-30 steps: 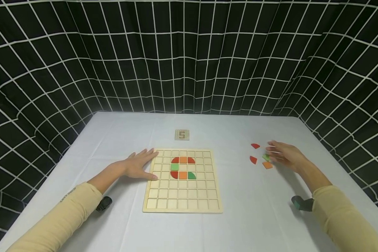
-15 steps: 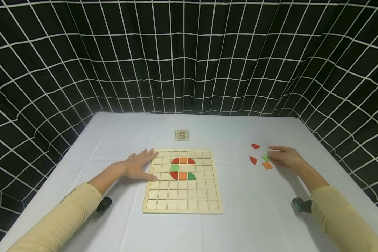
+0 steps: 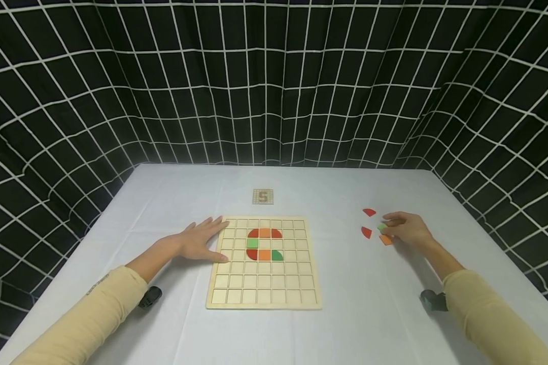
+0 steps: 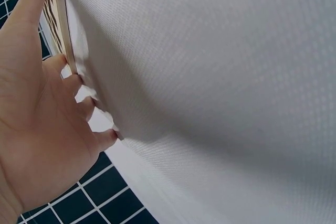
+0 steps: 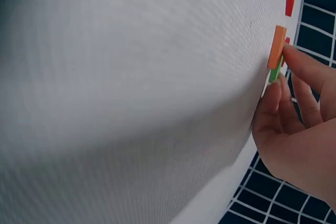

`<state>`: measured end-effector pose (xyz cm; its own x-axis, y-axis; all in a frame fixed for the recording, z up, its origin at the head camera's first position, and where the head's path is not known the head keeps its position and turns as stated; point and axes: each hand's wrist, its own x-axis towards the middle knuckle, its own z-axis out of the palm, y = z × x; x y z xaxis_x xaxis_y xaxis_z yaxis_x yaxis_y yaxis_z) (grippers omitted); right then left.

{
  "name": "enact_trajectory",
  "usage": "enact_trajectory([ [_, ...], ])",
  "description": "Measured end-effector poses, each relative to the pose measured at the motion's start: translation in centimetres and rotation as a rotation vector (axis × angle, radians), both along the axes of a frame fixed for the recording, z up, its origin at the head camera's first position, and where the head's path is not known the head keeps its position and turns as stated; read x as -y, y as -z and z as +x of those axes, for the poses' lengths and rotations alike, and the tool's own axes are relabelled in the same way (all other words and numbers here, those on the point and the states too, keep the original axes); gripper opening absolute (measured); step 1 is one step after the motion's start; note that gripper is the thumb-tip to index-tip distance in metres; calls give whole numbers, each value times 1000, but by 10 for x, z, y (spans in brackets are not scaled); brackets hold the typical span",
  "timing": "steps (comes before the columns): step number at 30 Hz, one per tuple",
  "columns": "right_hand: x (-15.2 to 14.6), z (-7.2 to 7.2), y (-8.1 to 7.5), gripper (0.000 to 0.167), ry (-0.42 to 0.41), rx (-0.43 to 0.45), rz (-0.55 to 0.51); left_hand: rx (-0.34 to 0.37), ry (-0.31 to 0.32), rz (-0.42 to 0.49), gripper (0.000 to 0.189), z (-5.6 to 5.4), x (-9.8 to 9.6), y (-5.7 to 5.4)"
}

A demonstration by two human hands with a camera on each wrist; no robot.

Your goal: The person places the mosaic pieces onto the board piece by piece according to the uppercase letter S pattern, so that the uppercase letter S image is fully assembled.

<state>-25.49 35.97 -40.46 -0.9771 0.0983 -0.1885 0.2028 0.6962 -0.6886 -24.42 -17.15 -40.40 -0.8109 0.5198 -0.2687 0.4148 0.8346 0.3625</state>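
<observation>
My left hand (image 3: 196, 242) rests with spread fingers on the left edge of a pale wooden grid board (image 3: 271, 284); the left wrist view shows its thumb at the board's rim (image 4: 63, 22). Red, orange and green tiles lie in the upper middle cells, among them a dark green quarter-round tile (image 3: 277, 255). To the right, my right hand (image 3: 410, 229) pinches a light green square tile (image 3: 381, 226) between thumb and fingers, low over the cloth. An orange square tile (image 3: 385, 240) lies just beside it, and its side (image 5: 277, 48) shows in the right wrist view.
Two red quarter-round tiles (image 3: 369, 212) lie left of the right hand. Behind the board lies a small card marked 5 (image 3: 263, 196). A white cloth (image 3: 351, 304) covers the table, and a black curtain with a white grid (image 3: 274, 101) surrounds its back and sides.
My right hand has come down and left onto the light green tile, and its fingers have closed on it. The left hand has stayed on the board's edge.
</observation>
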Motion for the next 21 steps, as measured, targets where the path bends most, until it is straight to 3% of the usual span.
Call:
enact_trajectory([
  [7,3,1,0,50,-25,-31,4,-3,-2,-8,105,0,0,1],
  [21,5,-2,-4,49,-37,-8,35,0,0,0,105,0,-1,-1],
])
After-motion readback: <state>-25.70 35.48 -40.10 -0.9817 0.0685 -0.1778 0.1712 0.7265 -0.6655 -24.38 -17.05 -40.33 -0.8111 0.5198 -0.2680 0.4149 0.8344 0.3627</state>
